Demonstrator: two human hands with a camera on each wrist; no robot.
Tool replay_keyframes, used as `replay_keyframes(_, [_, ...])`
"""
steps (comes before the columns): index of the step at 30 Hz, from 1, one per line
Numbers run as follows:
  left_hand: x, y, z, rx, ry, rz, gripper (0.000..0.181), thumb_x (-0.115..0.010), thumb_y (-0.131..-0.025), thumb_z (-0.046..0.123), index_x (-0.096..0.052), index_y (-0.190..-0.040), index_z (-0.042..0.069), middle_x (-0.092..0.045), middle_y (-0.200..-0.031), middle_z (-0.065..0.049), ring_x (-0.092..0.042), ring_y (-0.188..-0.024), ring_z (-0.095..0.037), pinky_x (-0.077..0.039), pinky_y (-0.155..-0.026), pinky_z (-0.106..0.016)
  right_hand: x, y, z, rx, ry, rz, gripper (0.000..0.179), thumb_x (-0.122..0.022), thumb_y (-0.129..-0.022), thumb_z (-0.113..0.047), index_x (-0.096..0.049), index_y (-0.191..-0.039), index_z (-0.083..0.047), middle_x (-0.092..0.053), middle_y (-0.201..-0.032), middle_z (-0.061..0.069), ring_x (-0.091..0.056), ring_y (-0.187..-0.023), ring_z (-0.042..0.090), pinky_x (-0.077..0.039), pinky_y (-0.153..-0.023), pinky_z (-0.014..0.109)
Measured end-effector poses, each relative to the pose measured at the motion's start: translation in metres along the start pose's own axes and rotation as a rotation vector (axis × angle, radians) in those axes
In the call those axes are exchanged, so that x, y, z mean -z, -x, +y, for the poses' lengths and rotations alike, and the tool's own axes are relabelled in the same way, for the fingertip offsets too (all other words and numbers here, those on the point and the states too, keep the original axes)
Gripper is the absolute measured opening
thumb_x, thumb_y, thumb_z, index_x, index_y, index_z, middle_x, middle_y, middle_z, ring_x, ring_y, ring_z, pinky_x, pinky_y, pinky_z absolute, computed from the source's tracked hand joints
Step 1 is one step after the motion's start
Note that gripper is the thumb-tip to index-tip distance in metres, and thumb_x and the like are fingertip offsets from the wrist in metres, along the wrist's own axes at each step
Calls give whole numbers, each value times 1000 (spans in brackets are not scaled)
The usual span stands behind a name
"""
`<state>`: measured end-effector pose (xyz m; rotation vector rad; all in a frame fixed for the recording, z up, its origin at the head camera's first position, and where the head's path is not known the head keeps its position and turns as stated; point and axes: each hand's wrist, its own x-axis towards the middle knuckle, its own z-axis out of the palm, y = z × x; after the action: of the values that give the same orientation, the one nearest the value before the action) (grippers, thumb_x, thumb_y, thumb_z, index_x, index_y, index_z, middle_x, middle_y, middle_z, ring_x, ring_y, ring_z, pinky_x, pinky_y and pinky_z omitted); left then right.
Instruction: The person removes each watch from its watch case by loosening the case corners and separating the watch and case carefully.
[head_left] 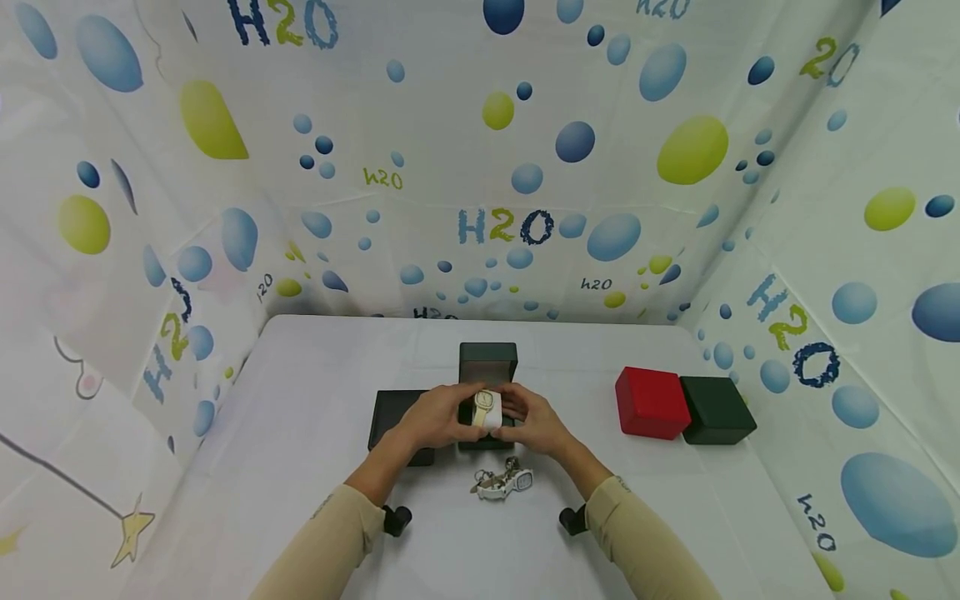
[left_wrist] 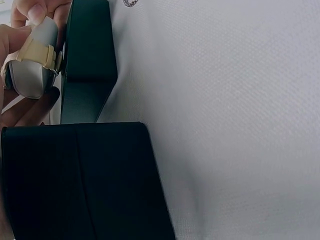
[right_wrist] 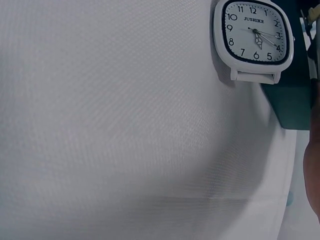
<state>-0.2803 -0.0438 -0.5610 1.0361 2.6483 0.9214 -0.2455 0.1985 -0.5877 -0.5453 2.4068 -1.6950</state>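
A gold-toned wristwatch (head_left: 483, 402) with a squarish dial is wrapped around a pale watch cushion (head_left: 497, 410). My left hand (head_left: 435, 417) grips the cushion from the left, thumb on the near side. From the other side my right hand (head_left: 543, 423) pinches the same cushion; its fingertips press the cushion's end in the left wrist view. Both hands are over an open dark green watch box (head_left: 487, 357), its lid raised at the back. The left wrist view shows the cushion's satin side (left_wrist: 32, 80) and the pale band (left_wrist: 37, 52) close beside the green box (left_wrist: 90, 45).
A flat black box (head_left: 392, 410) lies left of the green box. In front are a white watch (head_left: 495, 492) with a square numbered dial (right_wrist: 257, 35) and some metal bracelets (head_left: 486, 477). A red box (head_left: 652, 404) and a closed dark green box (head_left: 717, 410) stand at right.
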Motion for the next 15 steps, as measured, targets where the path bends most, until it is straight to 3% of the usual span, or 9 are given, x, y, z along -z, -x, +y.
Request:
replay_keyframes(8, [1, 1, 1, 56, 26, 0, 78, -77, -91, 50, -47, -158, 22, -70, -133, -3, -67, -106, -21, -55, -87, -43, 1, 0, 3, 3, -41, 2, 66, -80, -87, -4, -49, -146, -4, -57, -147, 22, -57, -137, 38, -49, -112, 43])
replay_keyframes(12, [1, 3, 3, 76, 36, 26, 74, -68, -96, 60, -50, -156, 22, -70, -134, -2, -67, -105, -18, -56, -85, -41, 1, 1, 1, -5, -45, 3, 66, -82, -87, -7, -50, -145, -5, -56, -147, 21, -57, -137, 37, -48, -113, 41])
replay_keyframes(15, [0, 3, 5, 92, 38, 47, 67, -60, -100, 61, -53, -154, 22, -72, -127, 0, -66, -92, -13, -55, -79, -38, 1, 1, 0, -8, -32, 2, 66, -83, -87, -8, -51, -145, -5, -56, -148, 19, -58, -137, 36, -48, -113, 40])
